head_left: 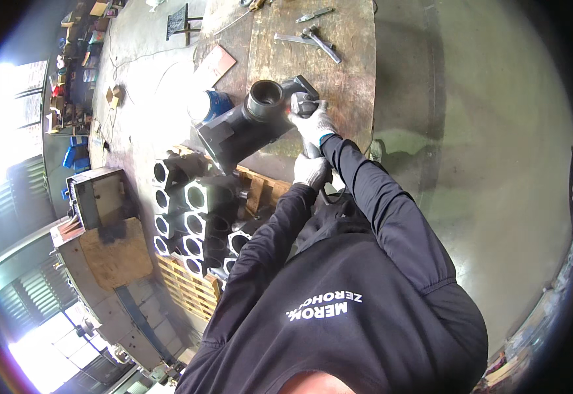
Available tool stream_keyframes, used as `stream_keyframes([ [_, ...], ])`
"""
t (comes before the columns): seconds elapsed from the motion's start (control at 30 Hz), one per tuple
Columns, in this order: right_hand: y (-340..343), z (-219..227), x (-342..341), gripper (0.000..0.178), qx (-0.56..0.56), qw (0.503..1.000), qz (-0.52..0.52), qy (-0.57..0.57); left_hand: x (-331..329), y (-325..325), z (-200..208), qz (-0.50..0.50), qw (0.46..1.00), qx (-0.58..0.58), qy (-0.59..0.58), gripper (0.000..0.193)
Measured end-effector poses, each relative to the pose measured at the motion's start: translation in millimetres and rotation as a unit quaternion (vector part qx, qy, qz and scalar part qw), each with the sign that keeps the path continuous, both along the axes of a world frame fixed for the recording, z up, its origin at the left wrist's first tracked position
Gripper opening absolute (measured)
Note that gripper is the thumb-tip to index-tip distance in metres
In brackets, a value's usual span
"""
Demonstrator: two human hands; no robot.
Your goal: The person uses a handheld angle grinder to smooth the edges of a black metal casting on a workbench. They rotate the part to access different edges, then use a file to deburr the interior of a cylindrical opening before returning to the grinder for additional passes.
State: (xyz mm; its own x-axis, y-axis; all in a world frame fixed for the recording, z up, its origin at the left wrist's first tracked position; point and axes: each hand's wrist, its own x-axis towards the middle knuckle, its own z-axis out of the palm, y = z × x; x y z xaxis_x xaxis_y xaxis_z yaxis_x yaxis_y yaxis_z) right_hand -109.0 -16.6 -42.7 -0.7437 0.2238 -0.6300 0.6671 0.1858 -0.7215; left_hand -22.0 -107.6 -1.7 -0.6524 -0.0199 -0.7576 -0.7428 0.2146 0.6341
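Both my gloved hands are closed on an angle grinder (pixel 304 104). My right hand (pixel 316 123) wraps round it near its head. Closer to my body, my left hand (pixel 311 172) grips the rear of its body, where a cable hangs down. The grinder's head is against or just above the right end of a dark metal casting (pixel 240 131); I cannot tell whether it touches. This casting has a round collar with a wide bore (pixel 265 96) facing up and a flat flange at each end. It lies slantwise at the edge of a worn wooden tabletop (pixel 345 92).
A blue can (pixel 217 104) stands beside the casting, near a reddish flat sheet (pixel 217 64). Farther back lie a hammer (pixel 322 46) and other hand tools. On the left, several similar castings (pixel 196 197) are stacked on a wooden pallet (pixel 191 289), next to a workbench (pixel 115 253).
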Motion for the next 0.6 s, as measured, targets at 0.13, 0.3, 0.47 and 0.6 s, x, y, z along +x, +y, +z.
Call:
stream_keyframes([
  [0.13, 6.3, -0.4, 2.3, 0.117, -0.018, 0.999, -0.017, 0.022, -2.0, 5.9, 4.8, 0.01, 1.0, 0.004, 0.014, 0.027],
  [0.3, 13.2, 0.0, 0.1, 0.118, -0.007, 0.996, -0.069, 0.059, -5.5, 14.4, 7.9, -0.024, 0.998, -0.05, 0.04, 0.031],
  [0.47, 3.1, 1.6, 1.2, 0.123, -0.022, 0.999, -0.03, -0.002, -3.7, 5.0, 9.8, 0.02, 1.0, -0.002, -0.007, 0.026],
  [0.6, -7.4, 3.7, 7.7, 0.096, -0.011, 0.998, -0.059, 0.026, 1.7, 1.4, 12.7, -0.011, 0.997, -0.07, 0.004, 0.023],
])
